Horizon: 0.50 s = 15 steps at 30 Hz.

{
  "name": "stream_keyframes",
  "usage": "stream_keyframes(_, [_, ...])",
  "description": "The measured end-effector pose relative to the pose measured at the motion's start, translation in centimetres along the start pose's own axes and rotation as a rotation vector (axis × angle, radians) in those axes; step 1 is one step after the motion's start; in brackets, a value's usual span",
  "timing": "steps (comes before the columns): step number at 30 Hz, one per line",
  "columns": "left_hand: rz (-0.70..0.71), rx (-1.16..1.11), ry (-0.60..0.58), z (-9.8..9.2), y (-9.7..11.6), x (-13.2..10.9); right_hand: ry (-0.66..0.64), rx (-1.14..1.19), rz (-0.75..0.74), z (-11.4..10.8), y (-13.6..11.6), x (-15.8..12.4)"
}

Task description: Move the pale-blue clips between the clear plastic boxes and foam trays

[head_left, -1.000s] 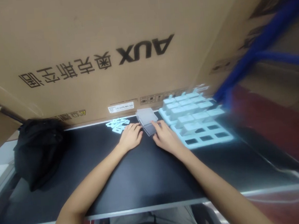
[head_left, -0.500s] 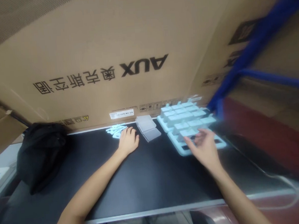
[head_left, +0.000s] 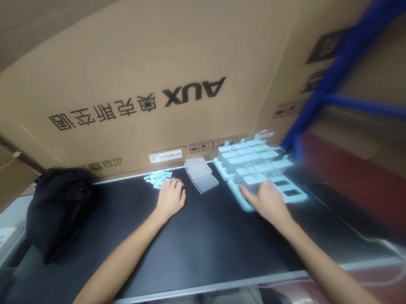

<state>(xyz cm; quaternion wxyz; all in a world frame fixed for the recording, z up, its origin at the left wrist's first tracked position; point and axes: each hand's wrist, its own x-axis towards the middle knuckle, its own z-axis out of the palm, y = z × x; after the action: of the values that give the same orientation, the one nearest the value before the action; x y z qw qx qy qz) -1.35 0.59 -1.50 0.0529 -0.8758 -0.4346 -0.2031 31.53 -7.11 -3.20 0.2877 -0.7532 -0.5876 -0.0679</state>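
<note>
My right hand (head_left: 270, 203) is at the near row of a light-blue tray (head_left: 244, 202), thumb and fingers around a small light-blue box (head_left: 254, 180) sitting in it. Behind that box stand several more light-blue boxes (head_left: 249, 157) in rows, some with small tabs sticking up. My left hand (head_left: 171, 196) lies palm down on the black tabletop, fingers stretched out and slightly bent. Its fingertips reach the near edge of a pile of small light-blue plastic pieces (head_left: 157, 176). Two stacks of translucent grey flat pieces (head_left: 201, 173) lie between my hands.
A big cardboard box (head_left: 128, 59) rises along the back of the black table (head_left: 196, 246). At the left lies a black cloth bag (head_left: 58, 210). A blue metal frame (head_left: 312, 110) stands at the right, and a white cable (head_left: 389, 245) hangs near the right edge.
My right hand has come down and left from above the tray onto the near-row box, its fingers closing around it. My left hand has drawn back slightly toward me.
</note>
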Motion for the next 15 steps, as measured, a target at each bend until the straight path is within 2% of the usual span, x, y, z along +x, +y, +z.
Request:
stream_keyframes(5, [0.012, -0.06, -0.017, -1.0, 0.5, 0.0, 0.072, 0.094, 0.017, -0.9, -0.2, -0.2])
stream_keyframes(9, [-0.018, -0.316, -0.003, -3.6, 1.3, -0.3, 0.103, 0.084, -0.058, -2.4, -1.9, -1.1])
stream_keyframes(11, [-0.074, -0.519, -0.021, -5.2, 1.9, -0.6, 0.015, 0.089, -0.187, -3.3, -4.0, -1.7])
stream_keyframes(15, [-0.135, -0.84, -0.123, -7.7, 3.2, -1.3, -0.346, 0.098, -0.457, -4.3, -9.4, -2.5])
